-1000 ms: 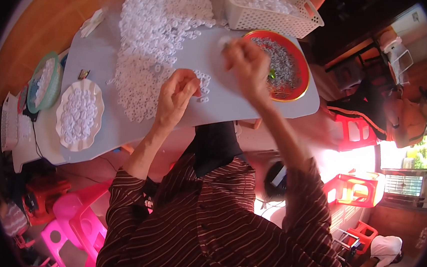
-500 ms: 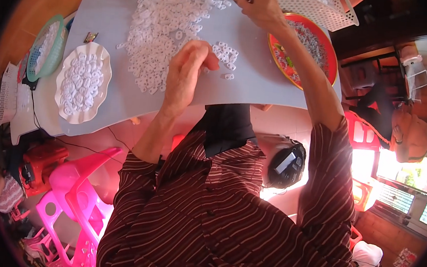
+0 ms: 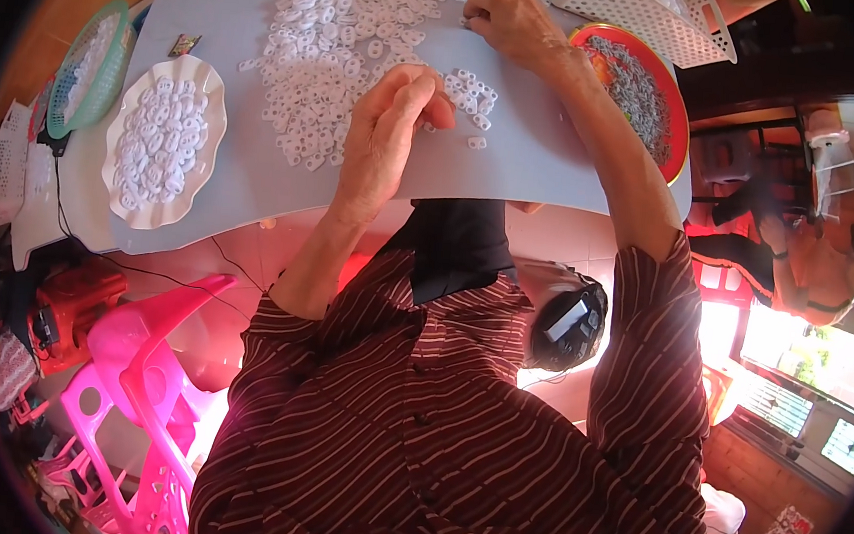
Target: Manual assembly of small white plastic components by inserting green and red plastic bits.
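Centrally, white two-holed ovals (image 3: 471, 92): loose cluster lying flat on the tabletop, just beyond the left thumb, long axes at mixed angles.
Single white oval (image 3: 477, 142): apart from the cluster, on its near side; long axis runs roughly left to right.
White heap (image 3: 304, 107): same kind of pieces, pointing every way; the spread as a whole is longest from the near edge toward the far side.
Left hand (image 3: 390, 129): at the heap's right margin, fingers curled in, thumb toward the cluster; cannot tell whether a piece is clamped.
Right hand (image 3: 515, 21): beyond the cluster, fingertips drawn together and lowered toward the tabletop; cannot tell whether they grip anything.
Printed packet (image 3: 185, 44): small, dark, multicoloured, behind the fluted dish; print too small to read.
Red tray (image 3: 674, 106): right side, yellow-rimmed, holding small grey pieces (image 3: 641, 95); right forearm crosses it.
White perforated basket (image 3: 647, 23): behind the red tray, tilted in view.
Fluted dish (image 3: 214, 125): white, at left, long axis running near to far, filled with white pieces.
Green basket (image 3: 111, 81): left of the dish, white contents.
Tabletop (image 3: 545, 166): grey, rounded corners.
Pink plastic chair (image 3: 138, 375): lower left.
Seated person (image 3: 819, 253): far right.
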The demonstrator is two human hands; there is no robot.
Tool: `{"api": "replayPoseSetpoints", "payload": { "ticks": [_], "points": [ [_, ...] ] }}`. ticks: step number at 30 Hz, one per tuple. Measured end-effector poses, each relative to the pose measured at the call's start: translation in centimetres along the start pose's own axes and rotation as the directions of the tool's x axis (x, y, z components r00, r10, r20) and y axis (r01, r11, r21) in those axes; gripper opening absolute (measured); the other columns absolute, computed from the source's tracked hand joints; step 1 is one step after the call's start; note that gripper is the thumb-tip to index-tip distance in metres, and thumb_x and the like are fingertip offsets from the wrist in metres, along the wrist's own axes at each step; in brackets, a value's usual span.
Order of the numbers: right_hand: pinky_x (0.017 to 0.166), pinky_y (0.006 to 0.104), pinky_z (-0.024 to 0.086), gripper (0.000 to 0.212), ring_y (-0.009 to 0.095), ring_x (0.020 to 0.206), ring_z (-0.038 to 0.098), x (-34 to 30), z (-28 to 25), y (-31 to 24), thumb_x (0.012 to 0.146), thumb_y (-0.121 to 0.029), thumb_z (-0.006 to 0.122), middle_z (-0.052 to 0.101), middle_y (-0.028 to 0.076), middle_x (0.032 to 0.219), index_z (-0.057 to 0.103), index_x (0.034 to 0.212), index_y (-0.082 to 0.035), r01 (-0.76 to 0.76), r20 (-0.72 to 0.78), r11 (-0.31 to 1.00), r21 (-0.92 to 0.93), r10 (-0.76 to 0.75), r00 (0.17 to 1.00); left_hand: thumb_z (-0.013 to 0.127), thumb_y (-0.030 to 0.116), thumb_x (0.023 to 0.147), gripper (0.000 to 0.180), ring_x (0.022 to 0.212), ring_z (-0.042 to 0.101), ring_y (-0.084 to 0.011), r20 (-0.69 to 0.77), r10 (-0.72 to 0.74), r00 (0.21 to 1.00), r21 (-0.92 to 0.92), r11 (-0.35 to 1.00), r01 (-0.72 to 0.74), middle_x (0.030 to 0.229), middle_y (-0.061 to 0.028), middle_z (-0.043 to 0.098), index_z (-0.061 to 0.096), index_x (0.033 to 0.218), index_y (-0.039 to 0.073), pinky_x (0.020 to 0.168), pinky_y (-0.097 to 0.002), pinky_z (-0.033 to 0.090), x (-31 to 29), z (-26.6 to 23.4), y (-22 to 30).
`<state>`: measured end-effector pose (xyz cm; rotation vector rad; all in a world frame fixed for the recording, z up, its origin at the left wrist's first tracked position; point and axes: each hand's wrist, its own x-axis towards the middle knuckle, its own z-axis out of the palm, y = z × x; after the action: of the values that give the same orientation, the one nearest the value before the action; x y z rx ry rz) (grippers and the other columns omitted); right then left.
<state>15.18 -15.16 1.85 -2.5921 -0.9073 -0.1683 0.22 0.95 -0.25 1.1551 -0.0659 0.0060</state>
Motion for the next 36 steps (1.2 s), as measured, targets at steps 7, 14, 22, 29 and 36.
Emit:
{"api": "replayPoseSetpoints", "payload": {
  "ticks": [7,14,22,29,36],
  "points": [
    [0.074,0.0368,0.050,0.011,0.030,0.080,0.063,0.8,0.6,0.4,0.073,-0.007,0.058,0.065,0.015,0.083,0.064,0.080,-0.002,0.029,0.107,1.000,0.013,-0.030,0.994,0.048,0.024,0.092,0.025,0.070,0.047,-0.0074,0.024,0.071,0.997,0.081,0.994,-0.072,0.070,-0.0008,0.055,0.057,0.082,0.003,0.068,-0.0224,0.037,0.1,0.4,-0.2],
    [0.074,0.0350,0.049,0.018,0.026,0.082,0.063,0.8,0.5,1.2,0.067,-0.011,0.064,0.066,0.012,0.085,0.067,0.084,-0.004,-0.010,0.084,0.997,0.072,0.003,0.996,0.049,0.024,0.092,0.024,0.069,0.046,-0.0065,0.046,0.132,0.990,0.145,0.980,-0.137,0.069,-0.0004,0.056,0.057,0.082,0.003,0.065,-0.0222,0.035,0.3,0.8,-0.4],
    [0.065,0.0253,0.052,0.016,0.015,0.073,0.066,-4.3,-1.6,-4.3,0.079,-0.010,0.062,0.068,0.008,0.078,0.066,0.092,-0.001,-0.318,0.176,0.683,0.657,0.271,0.946,0.053,0.019,0.090,0.018,0.075,0.050,-0.0083,-0.016,0.121,0.992,0.183,0.976,-0.116,0.073,-0.0023,0.056,0.058,0.088,0.002,0.070,-0.0210,0.038,0.3,0.4,0.0],
    [0.065,0.0216,0.051,0.020,0.008,0.073,0.064,-7.9,1.3,-7.0,0.087,-0.004,0.055,0.067,0.007,0.081,0.059,0.106,0.001,-0.107,-0.028,0.412,0.905,0.307,0.951,0.058,0.013,0.088,0.011,0.061,0.048,-0.0050,-0.040,0.284,0.958,0.347,0.903,-0.253,0.069,0.0005,0.055,0.054,0.088,0.003,0.055,-0.0203,0.040,0.9,1.1,-0.5],
    [0.070,0.0222,0.051,0.019,0.008,0.073,0.060,-9.0,1.5,-7.5,0.091,-0.008,0.053,0.064,0.005,0.080,0.058,0.107,0.002,-0.084,-0.047,0.366,0.927,0.336,0.941,0.053,0.009,0.088,0.008,0.056,0.047,-0.0055,0.000,0.313,0.950,0.472,0.837,-0.276,0.065,0.0011,0.052,0.054,0.085,0.002,0.050,-0.0205,0.039,0.7,1.0,0.2]
  ]
}}
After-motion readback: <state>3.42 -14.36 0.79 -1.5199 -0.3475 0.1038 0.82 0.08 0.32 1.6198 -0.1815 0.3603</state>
